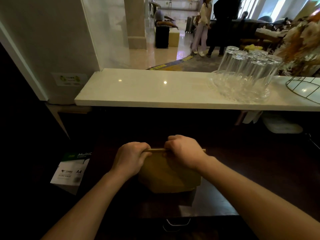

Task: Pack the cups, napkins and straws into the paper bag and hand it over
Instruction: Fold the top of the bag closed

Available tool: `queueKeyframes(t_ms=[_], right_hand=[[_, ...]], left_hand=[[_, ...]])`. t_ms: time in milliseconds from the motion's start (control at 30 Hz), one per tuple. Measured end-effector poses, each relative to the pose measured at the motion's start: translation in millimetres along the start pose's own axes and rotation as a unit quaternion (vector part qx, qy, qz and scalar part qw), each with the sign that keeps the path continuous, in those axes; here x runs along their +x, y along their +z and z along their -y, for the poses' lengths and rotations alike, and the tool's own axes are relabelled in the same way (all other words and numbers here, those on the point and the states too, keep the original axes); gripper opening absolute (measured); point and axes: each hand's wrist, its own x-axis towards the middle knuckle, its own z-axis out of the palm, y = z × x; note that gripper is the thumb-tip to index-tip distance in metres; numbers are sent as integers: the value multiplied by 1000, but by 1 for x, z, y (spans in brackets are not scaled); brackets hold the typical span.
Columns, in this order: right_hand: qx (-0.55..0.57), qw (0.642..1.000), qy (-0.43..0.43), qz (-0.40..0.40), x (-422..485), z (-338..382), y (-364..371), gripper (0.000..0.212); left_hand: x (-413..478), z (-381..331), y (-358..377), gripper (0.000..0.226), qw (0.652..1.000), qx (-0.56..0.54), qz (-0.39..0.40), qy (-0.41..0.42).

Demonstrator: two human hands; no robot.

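Dark counter (242, 161), lower centre: bag (169, 174) standing.
Left hand (129, 157) and right hand (184, 152) both clenched on its folded top.

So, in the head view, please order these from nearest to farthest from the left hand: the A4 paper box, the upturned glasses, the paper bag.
1. paper bag: held by the left hand at its folded top.
2. A4 paper box: lower left, beside the desk.
3. upturned glasses: far right, on the white counter.
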Motion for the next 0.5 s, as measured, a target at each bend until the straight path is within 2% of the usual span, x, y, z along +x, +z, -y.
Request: queueKeyframes(t_ms=[100,267,500], right_hand=[[-5,999,39,30,-22,-26,-14,13],[-14,996,80,43,-46,-50,-25,16],[-34,999,16,40,-19,-28,-20,22]], left_hand=[[-6,9,1,7,1000,-17,4,-10],[-7,15,0,25,997,-78,22,-15],[-3,29,-9,34,993,-98,39,-56]])
